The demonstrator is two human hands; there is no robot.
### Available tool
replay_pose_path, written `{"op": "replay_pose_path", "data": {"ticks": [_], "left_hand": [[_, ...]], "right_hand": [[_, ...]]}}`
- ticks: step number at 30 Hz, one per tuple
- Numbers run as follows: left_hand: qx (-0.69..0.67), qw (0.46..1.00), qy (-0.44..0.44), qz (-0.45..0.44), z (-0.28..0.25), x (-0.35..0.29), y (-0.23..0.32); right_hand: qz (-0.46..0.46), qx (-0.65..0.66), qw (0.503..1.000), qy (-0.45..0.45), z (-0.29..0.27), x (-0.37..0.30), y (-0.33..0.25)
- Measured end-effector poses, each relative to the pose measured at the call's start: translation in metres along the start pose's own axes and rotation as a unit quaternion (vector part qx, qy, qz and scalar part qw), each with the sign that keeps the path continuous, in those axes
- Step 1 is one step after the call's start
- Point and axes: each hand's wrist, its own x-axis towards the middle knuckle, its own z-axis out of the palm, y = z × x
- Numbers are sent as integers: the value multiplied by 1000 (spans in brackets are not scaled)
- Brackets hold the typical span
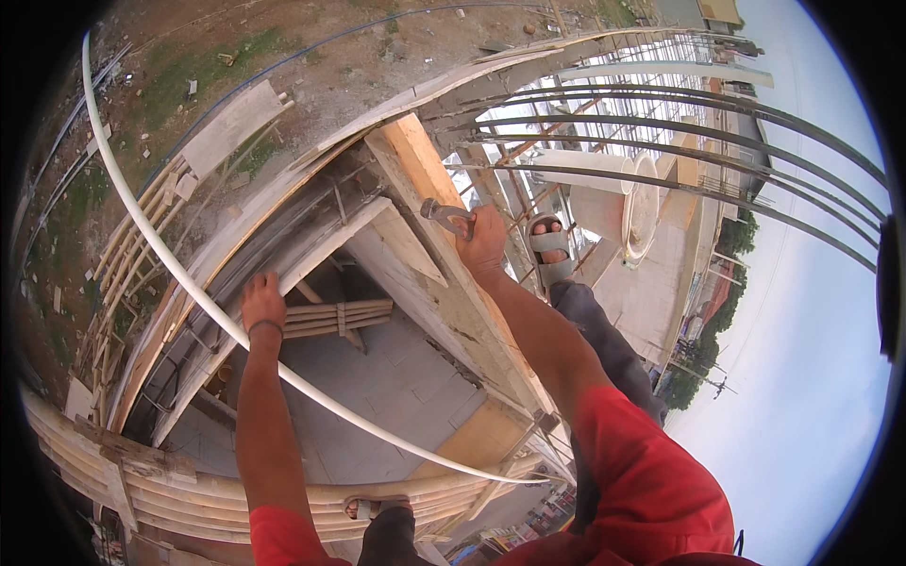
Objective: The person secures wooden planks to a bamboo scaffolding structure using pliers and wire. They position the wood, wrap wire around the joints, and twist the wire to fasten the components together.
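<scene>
Hammer (442,212), above the wooden beam (425,160) — its handle mostly hidden by the right hand (483,241), which is closed around it. The left hand (262,300) rests fingers-together over the edge of a pale board (342,236); whether it pinches that edge I cannot tell. The left forearm (269,424) covers a stretch of white pipe (213,310). Small coloured shapes (528,533) low down are blurred — any lettering unreadable.

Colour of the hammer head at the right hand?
The hammer head looks dull grey; best seen in the head view.
</scene>
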Motion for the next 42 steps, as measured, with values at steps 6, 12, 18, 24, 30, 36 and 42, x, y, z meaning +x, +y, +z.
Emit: {"op": "replay_pose_path", "data": {"ticks": [6,12,18,24,30,36,42], "left_hand": [[7,1000,18,-17,9,-3,-4],[-23,999,-20,-42,7,-5,-4],[11,997,-22,-74,1,-6,2],[57,982,-37,-178,6,-17,19],[-3,981,116,-153,-51,-7,129],[-222,951,186,-105,10,-2,259],[-356,882,270,-147,22,-43,279]], "right_hand": [[-53,18,998,-41,-7,8,-3],[5,48,986,-159,-16,12,3],[-12,105,972,-209,-11,14,27],[-22,174,938,-299,-22,34,29],[-95,152,909,-377,-24,58,51],[-141,205,879,-408,-31,67,56],[-196,250,875,-365,-55,81,91]]}}
